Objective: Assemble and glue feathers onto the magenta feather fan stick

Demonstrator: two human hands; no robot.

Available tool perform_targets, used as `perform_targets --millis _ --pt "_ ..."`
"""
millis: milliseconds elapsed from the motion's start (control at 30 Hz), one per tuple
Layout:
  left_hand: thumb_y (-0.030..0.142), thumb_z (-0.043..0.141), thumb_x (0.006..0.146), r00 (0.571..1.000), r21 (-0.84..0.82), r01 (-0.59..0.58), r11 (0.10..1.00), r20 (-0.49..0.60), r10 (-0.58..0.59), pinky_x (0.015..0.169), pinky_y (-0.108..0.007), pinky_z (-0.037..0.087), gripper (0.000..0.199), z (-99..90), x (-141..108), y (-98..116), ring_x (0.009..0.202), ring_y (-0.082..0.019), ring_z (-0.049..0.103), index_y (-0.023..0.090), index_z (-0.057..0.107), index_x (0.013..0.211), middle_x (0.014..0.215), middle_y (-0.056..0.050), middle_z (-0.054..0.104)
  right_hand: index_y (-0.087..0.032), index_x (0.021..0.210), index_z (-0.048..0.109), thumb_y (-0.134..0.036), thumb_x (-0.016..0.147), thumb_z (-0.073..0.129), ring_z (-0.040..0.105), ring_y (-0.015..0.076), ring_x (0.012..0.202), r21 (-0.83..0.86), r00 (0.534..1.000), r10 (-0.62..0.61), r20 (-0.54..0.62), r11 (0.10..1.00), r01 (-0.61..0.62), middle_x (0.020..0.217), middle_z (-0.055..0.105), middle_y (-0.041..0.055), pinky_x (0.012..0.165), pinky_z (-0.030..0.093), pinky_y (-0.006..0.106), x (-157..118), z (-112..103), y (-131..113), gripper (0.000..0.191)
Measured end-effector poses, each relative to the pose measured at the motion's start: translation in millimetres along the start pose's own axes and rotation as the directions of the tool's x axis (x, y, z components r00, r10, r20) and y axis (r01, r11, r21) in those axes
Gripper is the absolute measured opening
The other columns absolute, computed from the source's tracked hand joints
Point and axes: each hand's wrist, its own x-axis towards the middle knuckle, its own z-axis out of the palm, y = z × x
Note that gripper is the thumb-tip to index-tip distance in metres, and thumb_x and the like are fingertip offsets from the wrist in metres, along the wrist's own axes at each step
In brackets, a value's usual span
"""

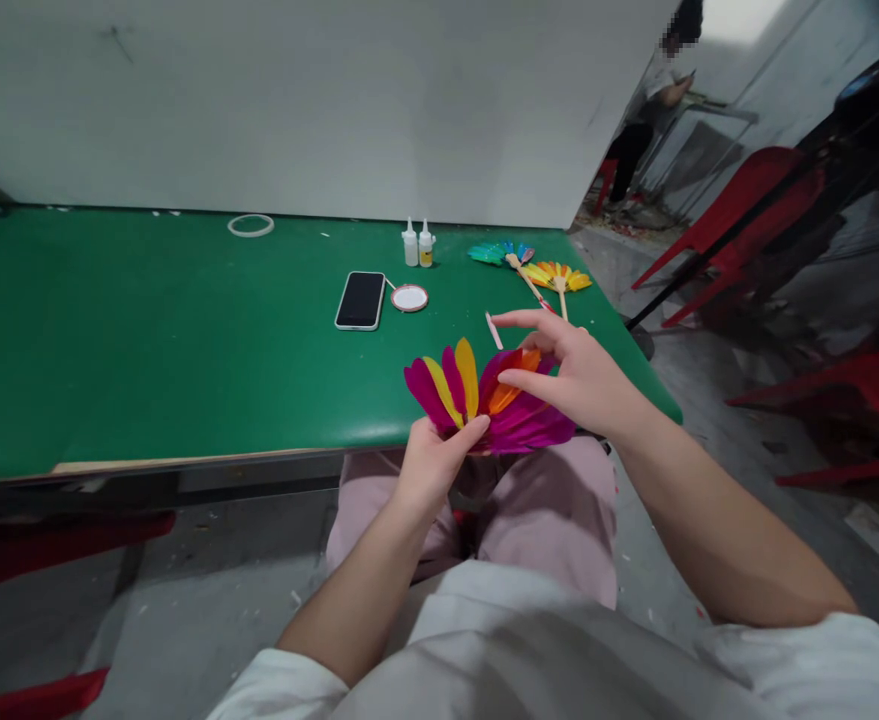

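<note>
A fan of feathers (525,428) in magenta, yellow and orange is spread just above my lap, at the front edge of the green table (184,370). My left hand (439,455) grips it at the base, thumb pressed over the front where the feathers meet. Over the right half of the fan is my right hand (578,372), its thumb and forefinger wide apart near the orange feathers. The other fingers of that hand are partly hidden behind. A thin pale pink strip (494,330) lies on the table just beyond the right forefinger.
Behind lie a teal-blue feather fan (493,254) and a yellow one (559,275) with sticks. Nearby are two small white bottles (419,248), a phone (360,300), a round red-rimmed white disc (410,298) and a white ring (251,226). Red chairs (754,215) and a seated person (645,110) are right.
</note>
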Motion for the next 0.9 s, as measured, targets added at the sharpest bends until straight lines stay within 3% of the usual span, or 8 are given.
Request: perform_targets --millis 133,200,300,367,500,600,667,900 --pt "0.027 0.071 0.067 1.0 0.013 0.006 1.0 -0.014 -0.006 0.069 -0.029 0.052 0.026 -0.3 -0.6 0.1 0.076 -0.018 0.065 0.014 0.068 0.09 0.088 -0.007 0.07 -0.026 0.118 0.05 -0.026 0.075 0.063 0.061 0.0176 0.085 -0.018 1.0 -0.026 0.01 0.999 0.026 0.099 0.063 0.0017 0.082 0.047 0.036 0.7 -1.2 -0.6 0.045" --pt "0.028 0.071 0.067 1.0 0.03 0.015 0.999 -0.024 -0.014 0.062 -0.026 0.052 0.026 -1.6 -0.7 0.2 0.07 -0.016 0.064 0.013 0.067 0.088 0.083 -0.006 0.07 -0.026 0.117 0.051 -0.029 0.074 0.064 0.06 0.0198 0.091 -0.063 0.994 -0.061 -0.096 0.997 0.055 0.101 0.063 0.003 0.085 0.046 0.038 -5.4 -0.5 -5.8 0.045" --pt "0.029 0.071 0.066 0.997 0.061 0.037 0.997 -0.07 -0.033 0.053 -0.023 0.05 0.024 -2.5 -0.5 1.8 0.062 -0.013 0.061 0.013 0.067 0.083 0.077 -0.004 0.068 -0.027 0.108 0.058 -0.023 0.076 0.061 0.059 0.022 0.093 -0.209 0.886 -0.148 -0.439 0.976 0.059 0.101 0.063 0.0053 0.087 0.045 0.041 -28.3 8.8 -18.3 0.032" --pt "0.028 0.072 0.064 0.994 0.068 0.045 0.997 -0.1 -0.038 0.054 -0.023 0.051 0.024 -1.4 0.0 4.1 0.061 -0.012 0.061 0.012 0.066 0.081 0.076 -0.003 0.067 -0.028 0.1 0.061 -0.016 0.077 0.058 0.06 0.0216 0.085 -0.24 0.821 -0.189 -0.539 0.969 0.066 0.09 0.065 0.0056 0.079 0.048 0.04 -49.0 21.7 -25.8 0.026" --pt "0.024 0.074 0.061 0.991 0.048 0.038 0.998 -0.13 -0.032 0.057 -0.023 0.05 0.021 3.7 -0.3 9.0 0.057 -0.01 0.058 0.012 0.065 0.076 0.07 -0.001 0.065 -0.026 0.083 0.062 -0.011 0.076 0.055 0.059 0.0174 0.063 -0.011 0.839 -0.178 -0.513 0.98 0.201 0.067 0.064 0.0012 0.063 0.052 0.036 -77.5 51.8 -32.8 0.018" --pt "0.02 0.072 0.063 0.995 0.063 0.006 0.998 -0.097 0.0 0.064 -0.023 0.05 0.017 6.1 -2.9 11.0 0.063 -0.011 0.059 0.012 0.065 0.075 0.07 -0.001 0.066 -0.021 0.064 0.057 -0.014 0.078 0.052 0.052 0.0126 0.049 -0.004 0.896 -0.283 -0.342 0.954 0.3 0.052 0.057 -0.0022 0.078 0.053 0.04 -78.0 66.5 -33.5 0.016" --pt "0.021 0.07 0.066 0.998 0.111 -0.009 0.994 -0.067 0.017 0.067 -0.024 0.049 0.014 5.5 -5.5 11.7 0.067 -0.012 0.06 0.011 0.066 0.075 0.071 -0.002 0.066 -0.02 0.056 0.052 -0.02 0.079 0.053 0.045 0.0105 0.044 -0.088 0.896 -0.377 -0.236 0.926 0.367 0.045 0.051 -0.0036 0.089 0.048 0.043 -73.3 71.7 -33.6 0.023" --pt "0.025 0.07 0.066 0.993 0.389 -0.046 0.92 -0.08 0.084 0.055 -0.02 0.045 0.014 -0.5 -8.6 11.5 0.058 -0.011 0.055 0.012 0.065 0.067 0.064 -0.001 0.063 -0.021 0.049 0.041 -0.029 0.084 0.046 0.035 0.0077 0.04 -0.055 0.928 -0.309 -0.208 0.951 0.304 0.04 0.039 -0.0073 0.097 0.04 0.043 -66.3 73.9 -35.3 0.037"
